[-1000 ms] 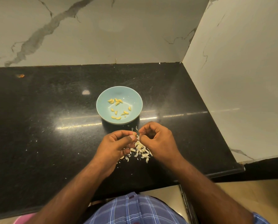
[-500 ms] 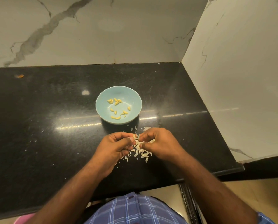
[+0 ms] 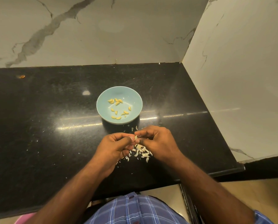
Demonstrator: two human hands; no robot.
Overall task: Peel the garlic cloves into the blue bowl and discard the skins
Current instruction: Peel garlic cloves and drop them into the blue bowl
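I cannot read any text, label, brand, number or sign anywhere in front of me, not on the bowl (image 3: 119, 94), the counter (image 3: 38, 110) or the marble wall (image 3: 135, 29).

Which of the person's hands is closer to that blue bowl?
Right, though only slightly. The right hand sits just below the blue bowl, off its near right rim. The left hand is lower in the picture, nearer the person, below the bowl's middle.
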